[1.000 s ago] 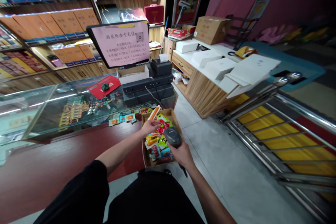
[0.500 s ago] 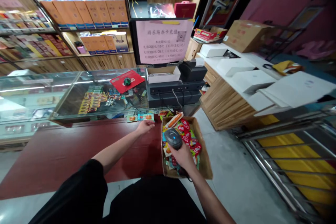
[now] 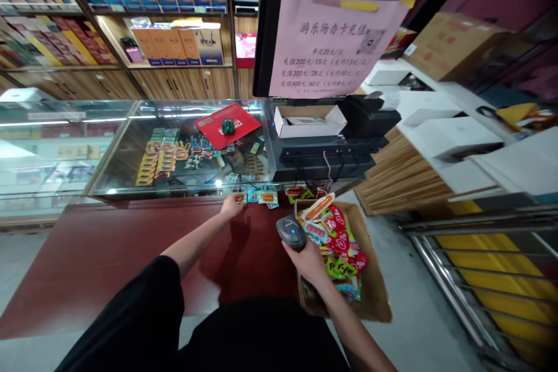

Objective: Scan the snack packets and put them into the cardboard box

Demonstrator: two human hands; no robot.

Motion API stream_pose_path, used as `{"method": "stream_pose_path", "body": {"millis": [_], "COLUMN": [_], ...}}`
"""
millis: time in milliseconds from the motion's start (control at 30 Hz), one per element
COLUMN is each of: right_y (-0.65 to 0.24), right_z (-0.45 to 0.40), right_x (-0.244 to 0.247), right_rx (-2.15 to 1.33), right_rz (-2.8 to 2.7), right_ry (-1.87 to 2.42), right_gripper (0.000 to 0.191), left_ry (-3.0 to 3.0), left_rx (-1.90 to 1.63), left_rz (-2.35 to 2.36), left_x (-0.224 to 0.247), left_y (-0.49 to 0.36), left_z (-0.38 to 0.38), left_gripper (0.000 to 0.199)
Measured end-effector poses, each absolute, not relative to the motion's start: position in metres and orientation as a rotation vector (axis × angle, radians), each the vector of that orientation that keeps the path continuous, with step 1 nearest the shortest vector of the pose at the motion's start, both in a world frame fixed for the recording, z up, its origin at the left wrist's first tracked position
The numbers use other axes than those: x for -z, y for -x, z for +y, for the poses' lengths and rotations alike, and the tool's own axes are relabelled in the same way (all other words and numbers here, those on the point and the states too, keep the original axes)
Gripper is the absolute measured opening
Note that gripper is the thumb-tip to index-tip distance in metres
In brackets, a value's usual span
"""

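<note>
Right hand (image 3: 307, 258) grips rounded scanner (image 3: 291, 231); left hand (image 3: 231, 207), hold unclear, partly covers glossy packet (image 3: 243, 197).

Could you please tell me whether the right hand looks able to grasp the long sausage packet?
Probably not: the right hand is wrapped around a barcode scanner, though the long sausage packet lies uncovered nearby.

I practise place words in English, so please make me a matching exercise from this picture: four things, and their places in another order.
Things:
1. handheld scanner
2. pink notice
3. red packets
4. red sheet

Places:
A. inside the cardboard box
B. on the glass counter
C. in the right hand
D. on the monitor

Right pairs: 1-C, 2-D, 3-A, 4-B
</note>
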State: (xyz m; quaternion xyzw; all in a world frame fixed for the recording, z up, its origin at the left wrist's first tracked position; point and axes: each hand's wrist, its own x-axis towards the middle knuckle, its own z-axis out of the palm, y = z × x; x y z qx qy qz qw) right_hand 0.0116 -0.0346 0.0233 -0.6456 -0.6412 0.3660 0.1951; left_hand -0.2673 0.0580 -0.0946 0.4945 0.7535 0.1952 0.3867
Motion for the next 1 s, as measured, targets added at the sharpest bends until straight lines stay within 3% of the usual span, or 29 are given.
{"method": "stream_pose_path", "body": {"millis": [167,400,567,833,1000], "right_y": [-0.005,-0.01,-0.01,-0.026,-0.061], "right_z": [-0.028,-0.022,-0.02,-0.029,-0.048], "right_x": [-0.014,-0.009,-0.01,-0.022,-0.034], "right_rx": [-1.052,-1.007,-1.008,-1.018,-0.994], "right_rz": [-1.758,-1.761,-1.773,-1.771,-1.732], "right_ry": [1.847,1.868,1.836,1.783,1.726], "right_gripper": [0.038,0.035,0.035,0.038,0.038], "left_ry": [-1.443,-1.787,-1.859,-1.396,-1.238], "left_rx": [-0.401,-0.067,-0.036,-0.287,-0.4], "left_rz": [1.932,1.961,1.898,1.734,1.614], "left_x": [0.11,0.123,0.12,0.094,0.059], "left_y": [0.274,0.264,0.264,0.239,0.178], "left_z": [0.068,0.074,0.066,0.038,0.025], "left_gripper": [0.06,0.065,0.044,0.018,0.023]}}
